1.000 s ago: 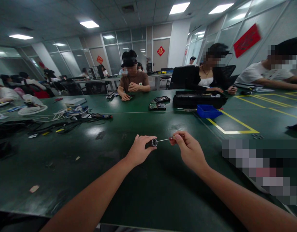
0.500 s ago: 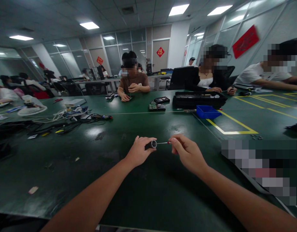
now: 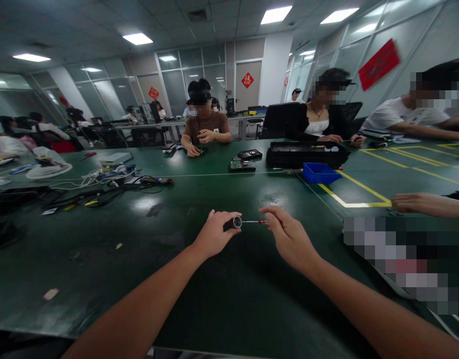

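Left hand point(image 3: 213, 233) has a black tube point(image 3: 229, 226) clamped between thumb and fingers, ringed end turned toward the right hand point(image 3: 291, 237) — likely to keep that end steady and clear of the fingers. Right pinches the red-handled screwdriver point(image 3: 262, 222) lightly, index finger looking raised; a loose grip like that would let the handle roll. Shaft lies level across the gap, tip at the tube's ringed end — can't tell how deep, if at all. Both items sit over the bare near part of the table point(image 3: 199, 304); blue bin point(image 3: 321, 174), drives point(image 3: 244, 165) and cables point(image 3: 134, 182) lie beyond, leaving elbow room.
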`<state>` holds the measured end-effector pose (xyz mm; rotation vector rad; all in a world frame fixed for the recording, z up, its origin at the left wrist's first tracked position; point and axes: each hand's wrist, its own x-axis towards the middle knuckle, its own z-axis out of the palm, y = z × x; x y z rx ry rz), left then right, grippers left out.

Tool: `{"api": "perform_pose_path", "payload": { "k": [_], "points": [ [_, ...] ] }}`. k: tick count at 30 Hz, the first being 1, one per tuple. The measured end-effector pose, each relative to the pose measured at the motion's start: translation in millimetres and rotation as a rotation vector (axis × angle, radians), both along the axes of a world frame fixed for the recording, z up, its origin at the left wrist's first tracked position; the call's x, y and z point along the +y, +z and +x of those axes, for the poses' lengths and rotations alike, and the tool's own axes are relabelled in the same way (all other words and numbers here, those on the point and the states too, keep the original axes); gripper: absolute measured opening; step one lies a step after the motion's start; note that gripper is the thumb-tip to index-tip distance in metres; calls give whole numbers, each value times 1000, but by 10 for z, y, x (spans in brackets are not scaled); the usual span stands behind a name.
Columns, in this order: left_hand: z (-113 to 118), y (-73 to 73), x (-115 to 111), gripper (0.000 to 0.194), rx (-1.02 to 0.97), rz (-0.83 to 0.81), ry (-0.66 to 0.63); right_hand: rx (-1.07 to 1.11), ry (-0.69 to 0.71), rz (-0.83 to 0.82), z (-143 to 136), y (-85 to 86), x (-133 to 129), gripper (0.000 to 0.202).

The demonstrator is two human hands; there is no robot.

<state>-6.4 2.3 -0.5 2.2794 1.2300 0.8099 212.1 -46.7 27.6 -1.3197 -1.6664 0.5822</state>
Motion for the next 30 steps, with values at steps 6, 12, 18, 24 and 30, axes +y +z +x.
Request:
{"api": "perform_pose_path", "payload": {
  "k": [6, 12, 18, 24, 30],
  "points": [
    [9, 31, -13, 37, -3, 2, 24, 245, -22, -68, -29, -12, 45, 24],
    [-52, 92, 6, 37, 24, 57, -56, 903, 95, -452, 28, -71, 188, 22],
    [-84, 82, 34, 38, 52, 80, -25, 872, 26, -311, 38, -99, 225, 21],
    [-71, 78, 24, 41, 66, 94, -15, 552, 21, -136, 17, -118, 166, 30],
    [-75, 62, 23, 40, 74, 99, 20, 249, 77, -45, 28, -94, 92, 27]
  ]
}}
